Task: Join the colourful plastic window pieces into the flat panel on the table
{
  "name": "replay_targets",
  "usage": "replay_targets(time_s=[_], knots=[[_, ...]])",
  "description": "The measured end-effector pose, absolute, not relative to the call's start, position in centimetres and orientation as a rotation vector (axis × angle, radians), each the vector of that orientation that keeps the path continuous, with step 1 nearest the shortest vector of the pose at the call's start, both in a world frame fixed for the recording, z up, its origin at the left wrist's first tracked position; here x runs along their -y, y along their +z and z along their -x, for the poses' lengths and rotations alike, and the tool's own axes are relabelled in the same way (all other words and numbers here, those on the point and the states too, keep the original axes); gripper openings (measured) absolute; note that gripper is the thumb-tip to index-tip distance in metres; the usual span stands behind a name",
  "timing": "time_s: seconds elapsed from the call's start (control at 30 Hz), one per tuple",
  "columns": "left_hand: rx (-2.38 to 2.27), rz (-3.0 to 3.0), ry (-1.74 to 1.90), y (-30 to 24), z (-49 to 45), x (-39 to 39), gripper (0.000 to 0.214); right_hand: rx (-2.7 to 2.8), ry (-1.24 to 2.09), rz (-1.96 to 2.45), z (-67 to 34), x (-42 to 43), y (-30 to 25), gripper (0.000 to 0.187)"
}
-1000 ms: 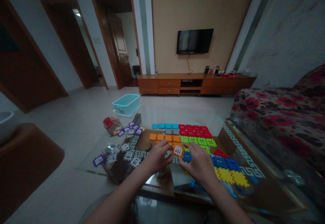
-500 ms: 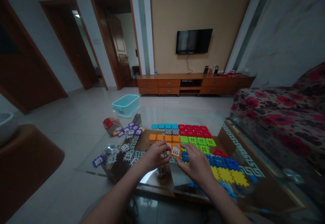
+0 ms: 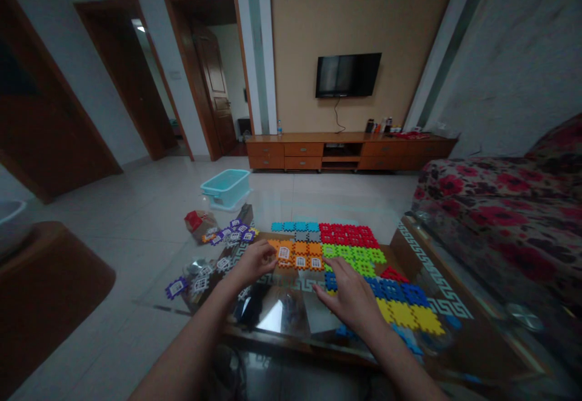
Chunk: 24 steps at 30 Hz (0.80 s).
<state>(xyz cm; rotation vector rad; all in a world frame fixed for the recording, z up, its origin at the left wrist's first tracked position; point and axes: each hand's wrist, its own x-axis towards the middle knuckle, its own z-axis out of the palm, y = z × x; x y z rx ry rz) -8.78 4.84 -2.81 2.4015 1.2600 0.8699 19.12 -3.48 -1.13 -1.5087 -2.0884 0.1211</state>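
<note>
My left hand (image 3: 257,263) is pinched at the left edge of an orange puzzle tile (image 3: 284,253) with a white window insert. That tile looks slightly raised over the left end of the orange block. To its right lie two orange tiles with white windows (image 3: 301,262), below a row of plain orange tiles (image 3: 301,248). My right hand (image 3: 350,289) hovers over the blue tiles (image 3: 394,290), thumb and fingers apart, holding nothing. Its fingertips are close to the right end of the orange block and the lime green tiles (image 3: 364,266).
On the glass table (image 3: 291,322) are red tiles (image 3: 348,233), light blue tiles (image 3: 295,226) and yellow tiles (image 3: 404,313). Loose purple tiles (image 3: 234,231) and grey tiles (image 3: 201,283) lie leftward. A turquoise bin (image 3: 227,189) stands on the floor; a flowered sofa (image 3: 500,189) is at right.
My left hand has moved left with an orange window tile to the left end of the orange block. My right hand, earlier at a tile's right edge, is now apart from it.
</note>
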Motion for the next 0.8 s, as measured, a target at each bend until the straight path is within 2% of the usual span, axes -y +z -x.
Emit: replay_targets(time_s=[0.3,0.8], knots=[[-1.487,-2.274,0.678,-5.7,13.0,-6.2,0.017,2.107,0.152,1.526,-19.3,3.7,-0.7,0.048],[-1.511,-2.236,0.515,-7.6,13.2,-6.8,0.016,2.154,0.157,1.548,-19.4,3.6,-1.0,0.045]])
